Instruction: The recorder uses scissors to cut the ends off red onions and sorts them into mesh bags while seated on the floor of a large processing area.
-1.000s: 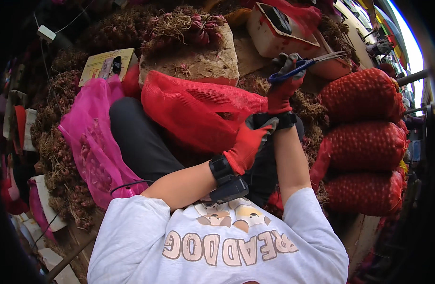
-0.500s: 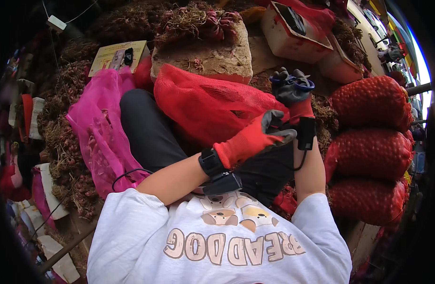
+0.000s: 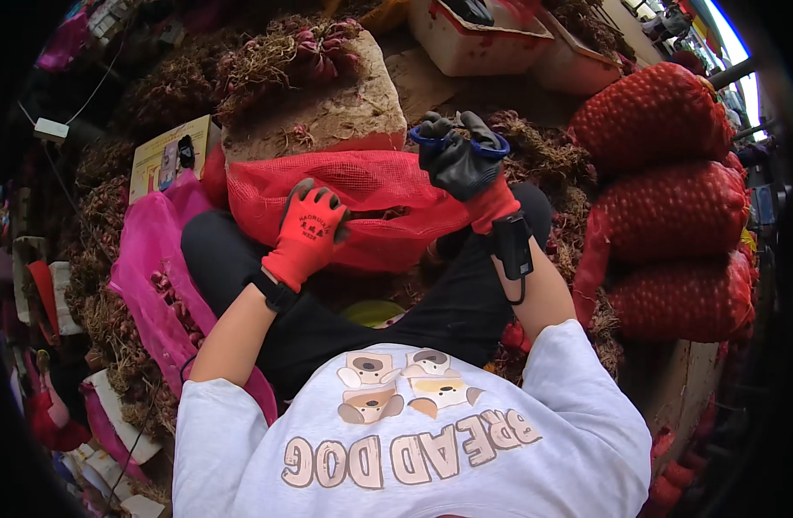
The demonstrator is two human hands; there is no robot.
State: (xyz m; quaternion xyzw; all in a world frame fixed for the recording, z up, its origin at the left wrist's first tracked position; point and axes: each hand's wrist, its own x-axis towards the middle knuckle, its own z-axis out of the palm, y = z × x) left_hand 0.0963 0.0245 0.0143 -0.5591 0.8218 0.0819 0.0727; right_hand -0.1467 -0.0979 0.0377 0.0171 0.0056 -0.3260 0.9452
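Observation:
My left hand (image 3: 310, 226), in a red glove with dark fingertips, lies back up on the red mesh bag (image 3: 370, 186). Its fingers curl down onto the netting, and their tips are partly hidden. My right hand (image 3: 467, 168), in a matching glove with a dark palm, is raised at the bag's right end. Blue handle loops (image 3: 496, 148) of what look like scissors show around its curled fingers; the blades cannot be made out. The bag stretches across in front of my lap, with a dark slit-like gap in its netting.
Bunches of shallots (image 3: 327, 56) with dried stalks lie on a worn foam block (image 3: 327, 116). A pink mesh bag (image 3: 159, 259) is by my left knee. Filled red sacks (image 3: 672, 203) are stacked at right. White tubs (image 3: 478, 43) stand at the back, and a yellowish card (image 3: 150, 164) at left.
My left hand has swung from beside the right hand leftward onto the red mesh bag. My right hand has turned somewhat, still with the blue loops. The view has shifted, and both knees show.

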